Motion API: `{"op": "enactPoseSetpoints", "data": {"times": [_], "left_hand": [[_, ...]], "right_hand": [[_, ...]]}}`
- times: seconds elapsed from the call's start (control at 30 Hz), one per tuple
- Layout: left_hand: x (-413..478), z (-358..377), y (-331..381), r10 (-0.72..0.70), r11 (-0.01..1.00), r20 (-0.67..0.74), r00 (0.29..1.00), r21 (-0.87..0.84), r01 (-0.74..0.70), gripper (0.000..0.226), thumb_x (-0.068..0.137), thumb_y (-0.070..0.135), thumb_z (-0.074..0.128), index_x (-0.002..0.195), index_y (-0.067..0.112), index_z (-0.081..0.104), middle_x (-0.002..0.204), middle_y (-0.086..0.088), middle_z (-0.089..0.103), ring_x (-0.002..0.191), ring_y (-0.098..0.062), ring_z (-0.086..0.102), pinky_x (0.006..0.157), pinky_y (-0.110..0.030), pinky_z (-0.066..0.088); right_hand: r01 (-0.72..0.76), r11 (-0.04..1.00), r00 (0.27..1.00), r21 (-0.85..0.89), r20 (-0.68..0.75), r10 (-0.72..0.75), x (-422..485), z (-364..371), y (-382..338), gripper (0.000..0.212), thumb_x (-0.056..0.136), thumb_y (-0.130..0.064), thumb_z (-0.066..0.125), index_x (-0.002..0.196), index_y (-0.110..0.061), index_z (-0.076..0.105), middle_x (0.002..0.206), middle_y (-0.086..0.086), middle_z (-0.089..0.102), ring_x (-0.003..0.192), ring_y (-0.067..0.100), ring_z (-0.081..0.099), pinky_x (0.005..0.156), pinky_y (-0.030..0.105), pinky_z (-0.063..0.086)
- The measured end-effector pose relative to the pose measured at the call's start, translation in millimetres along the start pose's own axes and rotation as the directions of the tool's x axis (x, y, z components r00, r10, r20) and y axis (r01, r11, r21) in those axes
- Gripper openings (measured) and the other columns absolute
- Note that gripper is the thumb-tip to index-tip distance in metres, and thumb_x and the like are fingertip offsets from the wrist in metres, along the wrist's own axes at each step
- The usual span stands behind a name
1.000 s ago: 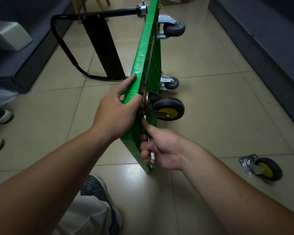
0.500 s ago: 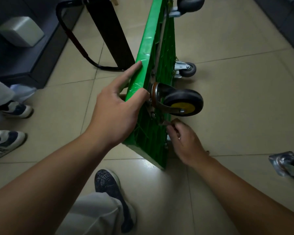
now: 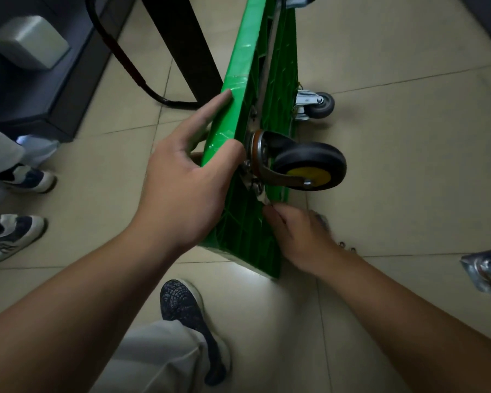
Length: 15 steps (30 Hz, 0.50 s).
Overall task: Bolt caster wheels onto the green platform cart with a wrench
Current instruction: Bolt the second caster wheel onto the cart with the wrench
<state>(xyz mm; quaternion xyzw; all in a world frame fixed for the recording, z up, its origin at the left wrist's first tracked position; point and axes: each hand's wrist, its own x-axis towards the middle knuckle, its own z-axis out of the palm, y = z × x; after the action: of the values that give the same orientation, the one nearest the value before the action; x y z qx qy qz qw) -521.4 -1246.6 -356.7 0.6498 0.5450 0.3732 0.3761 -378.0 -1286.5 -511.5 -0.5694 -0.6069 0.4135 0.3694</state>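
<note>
left hand point(image 3: 187, 177): grips cart point(image 3: 240, 66) edge | right hand point(image 3: 298, 234): fingers curled, blurred

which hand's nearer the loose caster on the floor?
Right. The right hand sits left of the loose caster, at the underside of the green cart; the left hand grips its edge, farther off.

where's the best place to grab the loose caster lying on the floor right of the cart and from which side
Take the loose caster by its silver mounting plate, coming from above on the side facing the green cart. The plate is the exposed flat part there; the wheel is mostly out of frame and would probably roll in the fingers.
</note>
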Motion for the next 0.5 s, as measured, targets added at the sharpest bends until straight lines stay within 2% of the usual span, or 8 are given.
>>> {"op": "enactPoseSetpoints", "data": {"times": [0.1,0.17,0.2,0.27,0.3,0.33,0.43,0.5], "left_hand": [[0,0,2,0.002,0.999,0.001,1.000,0.040,-0.003,0.055,0.093,0.020,0.066,0.138,0.050,0.058,0.121,0.031,0.056,0.095,0.018,0.062,0.078,-0.020,0.059],[-1,-1,3,-0.014,0.998,-0.001,1.000,0.064,0.014,0.056,0.088,0.031,0.065,0.136,0.057,0.056,0.126,0.026,0.059,0.106,0.002,0.065,0.090,-0.036,0.060],[-1,-1,3,-0.022,0.998,-0.003,1.000,0.065,0.022,0.057,0.084,0.036,0.064,0.135,0.059,0.055,0.127,0.022,0.062,0.106,-0.005,0.067,0.091,-0.042,0.060],[-3,-1,5,-0.028,0.998,-0.002,1.000,0.063,0.028,0.058,0.081,0.041,0.062,0.134,0.062,0.054,0.125,0.020,0.064,0.102,-0.009,0.069,0.089,-0.046,0.060],[-4,-1,5,-0.029,0.998,0.003,1.000,0.063,0.029,0.058,0.081,0.042,0.061,0.134,0.063,0.053,0.123,0.022,0.064,0.101,-0.008,0.068,0.088,-0.047,0.060],[-6,-1,7,-0.032,0.998,0.010,0.999,0.062,0.031,0.058,0.081,0.042,0.060,0.135,0.063,0.052,0.121,0.026,0.062,0.099,-0.006,0.067,0.088,-0.047,0.060],[-9,-1,10,-0.036,0.997,0.026,0.999,0.070,0.034,0.057,0.084,0.041,0.061,0.137,0.062,0.051,0.113,0.039,0.053,0.096,0.004,0.063,0.090,-0.045,0.059],[-8,-3,12,-0.034,0.997,0.039,0.999,0.070,0.031,0.058,0.084,0.041,0.063,0.137,0.060,0.051,0.112,0.041,0.050,0.102,0.004,0.061,0.093,-0.044,0.058]], "right_hand": [[-0.130,0.980,0.991,0.149,0.047,0.124,-11,4,-22,0.054,0.099,-0.054,0.034,0.065,-0.016,0.049,0.053,-0.002,0.048,0.049,0.012,0.048,0.048,0.027,0.034],[-0.273,0.931,0.960,0.243,0.122,0.250,-19,6,-43,0.062,0.103,-0.055,0.031,0.060,-0.012,0.046,0.045,0.001,0.045,0.042,0.018,0.047,0.045,0.028,0.037],[-0.364,0.867,0.930,0.339,0.189,0.316,-21,6,-54,0.064,0.104,-0.056,0.030,0.061,-0.011,0.043,0.042,0.001,0.041,0.038,0.020,0.043,0.043,0.028,0.037],[-0.559,0.600,0.829,0.572,0.377,0.413,-22,-1,-77,0.059,0.102,-0.060,0.031,0.065,-0.015,0.038,0.044,-0.002,0.030,0.035,0.015,0.030,0.041,0.023,0.032],[-0.618,0.489,0.785,0.616,0.452,0.423,-22,-7,-85,0.057,0.101,-0.063,0.032,0.066,-0.018,0.036,0.046,-0.004,0.026,0.036,0.013,0.026,0.041,0.020,0.030],[-0.643,0.454,0.765,0.617,0.485,0.423,-22,-12,-89,0.056,0.100,-0.065,0.032,0.066,-0.020,0.035,0.047,-0.005,0.025,0.036,0.011,0.024,0.040,0.019,0.028],[-0.673,0.430,0.737,0.602,0.498,0.456,-24,-16,-92,0.056,0.098,-0.068,0.033,0.067,-0.022,0.034,0.047,-0.007,0.024,0.035,0.009,0.021,0.041,0.020,0.023],[-0.629,0.499,0.773,0.596,0.411,0.484,-30,-8,-85,0.055,0.098,-0.067,0.035,0.067,-0.022,0.033,0.048,-0.006,0.022,0.036,0.010,0.019,0.040,0.019,0.019]]}}
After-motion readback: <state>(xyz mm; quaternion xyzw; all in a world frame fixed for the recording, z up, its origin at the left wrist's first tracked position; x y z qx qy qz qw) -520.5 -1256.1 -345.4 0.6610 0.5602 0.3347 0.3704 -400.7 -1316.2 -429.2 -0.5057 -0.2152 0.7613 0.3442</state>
